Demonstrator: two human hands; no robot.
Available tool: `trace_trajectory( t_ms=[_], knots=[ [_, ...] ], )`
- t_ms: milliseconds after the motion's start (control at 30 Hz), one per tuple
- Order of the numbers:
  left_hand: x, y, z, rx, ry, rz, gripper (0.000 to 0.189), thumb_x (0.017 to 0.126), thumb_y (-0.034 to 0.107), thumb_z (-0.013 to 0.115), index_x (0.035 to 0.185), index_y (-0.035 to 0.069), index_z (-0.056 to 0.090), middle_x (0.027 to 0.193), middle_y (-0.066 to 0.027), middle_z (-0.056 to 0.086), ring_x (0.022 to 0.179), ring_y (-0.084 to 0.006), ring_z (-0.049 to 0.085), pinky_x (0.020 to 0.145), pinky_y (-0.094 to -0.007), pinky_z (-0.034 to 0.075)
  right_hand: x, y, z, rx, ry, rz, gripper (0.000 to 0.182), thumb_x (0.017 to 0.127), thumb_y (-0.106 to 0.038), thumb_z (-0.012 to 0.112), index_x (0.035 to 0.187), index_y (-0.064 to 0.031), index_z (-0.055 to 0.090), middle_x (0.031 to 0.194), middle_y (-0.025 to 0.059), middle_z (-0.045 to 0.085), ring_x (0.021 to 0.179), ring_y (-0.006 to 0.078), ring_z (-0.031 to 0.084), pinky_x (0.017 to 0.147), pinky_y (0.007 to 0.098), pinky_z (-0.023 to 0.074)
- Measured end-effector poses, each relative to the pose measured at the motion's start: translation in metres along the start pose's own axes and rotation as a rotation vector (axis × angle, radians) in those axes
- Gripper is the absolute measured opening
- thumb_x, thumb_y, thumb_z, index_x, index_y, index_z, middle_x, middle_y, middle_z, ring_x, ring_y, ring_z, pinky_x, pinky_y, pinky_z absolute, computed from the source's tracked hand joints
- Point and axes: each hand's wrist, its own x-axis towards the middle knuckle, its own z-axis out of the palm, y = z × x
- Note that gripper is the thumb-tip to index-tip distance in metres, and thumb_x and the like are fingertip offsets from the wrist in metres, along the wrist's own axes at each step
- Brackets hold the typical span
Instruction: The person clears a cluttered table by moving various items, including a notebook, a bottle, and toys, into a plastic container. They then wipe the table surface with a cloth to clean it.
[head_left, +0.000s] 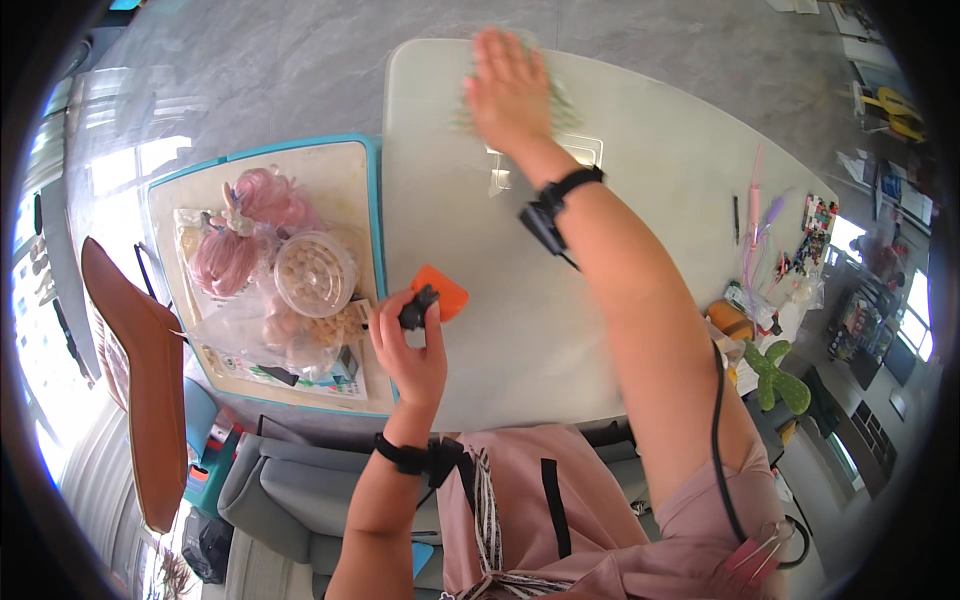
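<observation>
On the pale glossy tabletop (510, 337), near its left edge, my left hand (411, 341) grips a small black object (418, 307). An orange flat piece (444, 294) lies against or just beyond that object; whether the two are joined I cannot tell. My right hand (510, 97) is blurred and rests flat, palm down, on a green-and-white patterned cloth (564, 105) near the table's far edge. Its fingers are partly spread and point away from me. Both wrists wear black straps with small devices.
Left stands a blue-rimmed table (373, 202) with pink doll-like hair (225, 262), a clear tub of beige pieces (315, 274) and plastic bags. At right are a black pen (736, 217), a pink tool (754, 202), small colourful pieces (817, 214) and a green cactus-shaped thing (776, 379).
</observation>
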Motion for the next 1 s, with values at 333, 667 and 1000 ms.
trace_trajectory(
  t_ms=[333, 667, 1000],
  knots=[
    [0.082, 0.0, 0.041, 0.086, 0.132, 0.221, 0.028, 0.085, 0.006, 0.071, 0.109, 0.001, 0.058, 0.105, -0.0131, 0.057, 0.09, -0.0244, 0.058, 0.075, -0.0313, 0.051, -0.194, 0.117, -0.071, -0.151, -0.074, 0.359, 0.063, 0.096, -0.028, 0.043, 0.152, -0.0065, 0.023, 0.158, 0.0117, 0.024, 0.146, 0.0302, 0.019, 0.118, 0.0497, 0.0139],
    [0.036, -0.028, 0.03, 0.159, 0.047, 0.137, 0.053, 0.085, 0.01, 0.07, 0.131, -0.001, 0.046, 0.112, -0.0147, 0.055, 0.091, -0.0262, 0.057, 0.082, -0.0399, 0.048, -0.069, -0.018, -0.036, 0.18, -0.131, -0.276, 0.06, 0.094, -0.027, 0.051, 0.148, -0.0074, 0.033, 0.154, 0.0093, 0.032, 0.142, 0.0262, 0.029, 0.117, 0.0458, 0.021],
    [-0.015, -0.022, 0.02, 0.869, -0.514, 0.214, 0.1, 0.074, 0.043, 0.076, 0.142, -0.012, 0.028, 0.148, -0.034, 0.027, 0.139, -0.0438, 0.028, 0.117, -0.0491, 0.019, -0.118, -0.025, -0.054, 0.189, -0.284, -0.365, 0.059, 0.094, -0.034, 0.051, 0.148, -0.0139, 0.035, 0.155, 0.0013, 0.031, 0.144, 0.0229, 0.024, 0.119, 0.0451, 0.0155]
  ],
)
